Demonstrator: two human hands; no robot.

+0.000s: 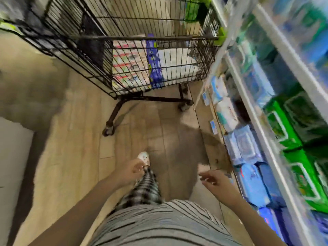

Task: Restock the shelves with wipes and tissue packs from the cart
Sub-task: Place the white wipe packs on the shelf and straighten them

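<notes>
**Head view, looking down the aisle.** Both hands hang in front of the body with nothing in them. The left hand (132, 172) has loosely curled fingers that grasp nothing, though blur softens it; the right hand (215, 180) has relaxed, spread fingers, near the lower shelf front but apart from it.

The task's stock lies low in the wire cart (142, 37) ahead: a red-and-white pack (127, 63); a purple-blue pack (153, 64) just beside it; a white pack (175, 63) towards the right wall. The shelves (266, 139) run along the right, with green packs (284, 125) on an upper level, blue packs (255, 183) below them, and white packs (229, 112) nearer the cart.

I judge the step in hand to be the approach to the cart for a fresh pick. I would close in on the near rim, reach over it rather than through the wires, and take one pack with both hands; soft wrapping is likely to sag in a one-handed pinch.

Around: pale plank floor (71, 157); one shoe (144, 157) just beyond the left hand; the cart's near wheel (108, 130), well ahead of the foot. The near basket wall is tall and the stock sits deep, so I expect a long reach. The cart stands close beside the shelving, leaving little room on that side.
</notes>
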